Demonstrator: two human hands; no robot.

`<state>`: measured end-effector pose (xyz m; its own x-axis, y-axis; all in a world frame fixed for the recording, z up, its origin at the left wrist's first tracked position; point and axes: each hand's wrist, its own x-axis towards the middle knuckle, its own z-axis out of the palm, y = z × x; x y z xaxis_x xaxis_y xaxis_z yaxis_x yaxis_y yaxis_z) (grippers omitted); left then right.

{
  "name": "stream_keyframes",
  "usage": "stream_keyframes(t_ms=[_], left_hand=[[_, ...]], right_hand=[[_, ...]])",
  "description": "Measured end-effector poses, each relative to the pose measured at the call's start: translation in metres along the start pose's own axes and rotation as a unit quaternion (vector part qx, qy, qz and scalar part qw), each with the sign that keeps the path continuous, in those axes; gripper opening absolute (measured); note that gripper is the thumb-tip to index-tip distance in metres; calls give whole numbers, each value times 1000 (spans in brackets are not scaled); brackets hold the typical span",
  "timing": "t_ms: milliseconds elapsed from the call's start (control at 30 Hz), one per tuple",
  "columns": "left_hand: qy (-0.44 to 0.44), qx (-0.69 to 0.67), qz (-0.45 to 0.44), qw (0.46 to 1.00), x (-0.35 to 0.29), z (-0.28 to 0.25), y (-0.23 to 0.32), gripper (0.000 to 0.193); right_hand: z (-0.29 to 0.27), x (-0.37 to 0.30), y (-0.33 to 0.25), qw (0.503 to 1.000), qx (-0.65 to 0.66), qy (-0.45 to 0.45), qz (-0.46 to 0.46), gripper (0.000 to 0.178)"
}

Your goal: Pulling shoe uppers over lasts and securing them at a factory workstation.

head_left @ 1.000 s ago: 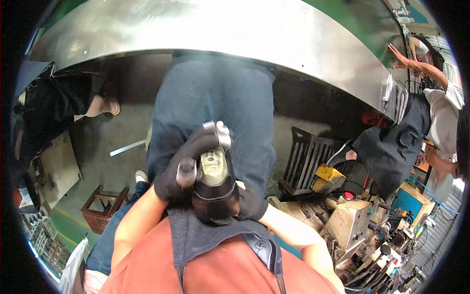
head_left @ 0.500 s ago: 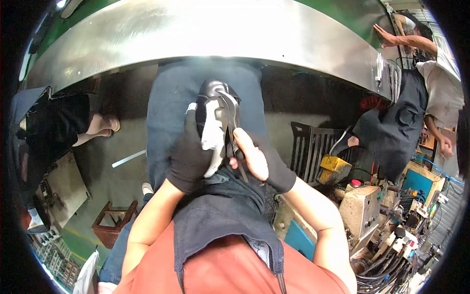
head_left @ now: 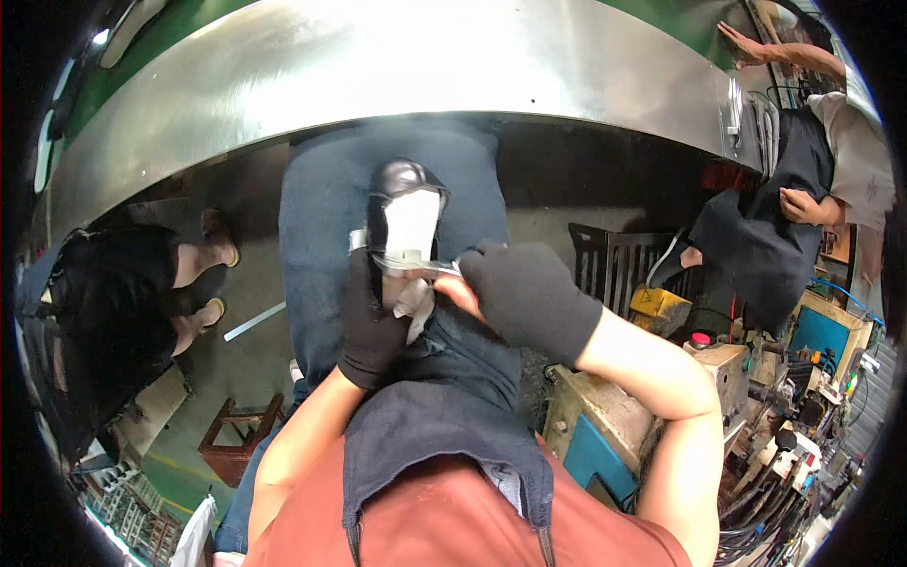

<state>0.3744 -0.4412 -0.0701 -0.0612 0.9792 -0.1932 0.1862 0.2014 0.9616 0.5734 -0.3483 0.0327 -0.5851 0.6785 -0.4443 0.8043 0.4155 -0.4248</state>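
A shoe with a shiny black toe (head_left: 402, 177) rests on my lap, toe pointing away, its white underside (head_left: 411, 222) facing up. My left hand (head_left: 373, 321), in a black fingerless glove, is closed around the shoe's left side and heel end. My right hand (head_left: 515, 293), gloved alike, is closed on metal pincers (head_left: 430, 268). The pincers lie crosswise over the middle of the shoe, their jaws at its left edge. Just nearer than the jaws, a crumpled pale piece (head_left: 414, 298) shows. My right fingers hide most of the pincers' handles.
A metal-edged bench (head_left: 378, 66) spans the front. To the right stand a dark slatted crate (head_left: 624, 269), a yellow box (head_left: 658, 307) and machinery with a red button (head_left: 699, 340). A wooden stool (head_left: 241, 439) is at left. One co-worker (head_left: 770, 227) is at right; another's legs show at left.
My right hand has swung the pincers from lengthwise to crosswise over the shoe, its elbow moving outward. More of the white underside shows. The right co-worker's lower hand has risen.
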Motion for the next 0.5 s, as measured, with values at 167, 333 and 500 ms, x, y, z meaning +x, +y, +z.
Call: stream_keyframes(t_ms=[167, 333, 500], left_hand=[[-75, -25, -25, 997, 16, -10, 8, 87], [-33, -161, -100, 981, 35, 4, 14, 58], [36, 208, 118, 970, 45, 3, -2, 73]], right_hand=[[37, 20, 44, 989, -32, 93, -111, 39], [26, 6, 64, 924, 328, -185, 64, 58], [-49, 6, 46, 993, 0, -109, -44, 52]])
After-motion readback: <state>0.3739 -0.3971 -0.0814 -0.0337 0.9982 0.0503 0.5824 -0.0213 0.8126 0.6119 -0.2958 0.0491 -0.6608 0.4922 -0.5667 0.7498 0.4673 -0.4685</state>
